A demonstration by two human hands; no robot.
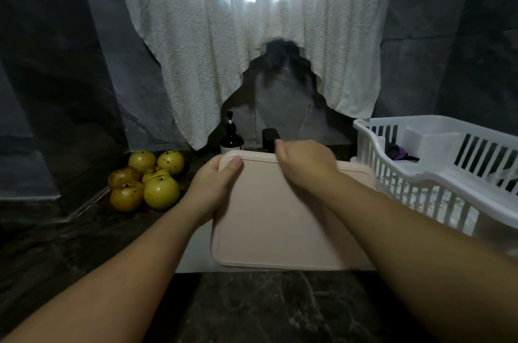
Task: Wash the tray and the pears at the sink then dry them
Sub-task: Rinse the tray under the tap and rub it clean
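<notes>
The tray is held over the sink, of which only a pale strip shows under it, so I judge that the work is at its first part: the tray is being washed or rubbed, and no running water can be seen. The left hand grips the tray's far left corner, with the thumb curled over the rim and the fingers hidden behind. The right hand lies on the far edge of the tray; it is blurred, so I cannot tell how its fingers lie. The six pears wait in a heap on the dark counter, left of the tray, apparently not yet washed, and all the drying is left. The tray is flat, smooth, pale pink plastic with rounded corners. The pears are round, yellow and speckled brown. Right of the tray stands a white slotted rack; behind it hangs a white, rough towel.
</notes>
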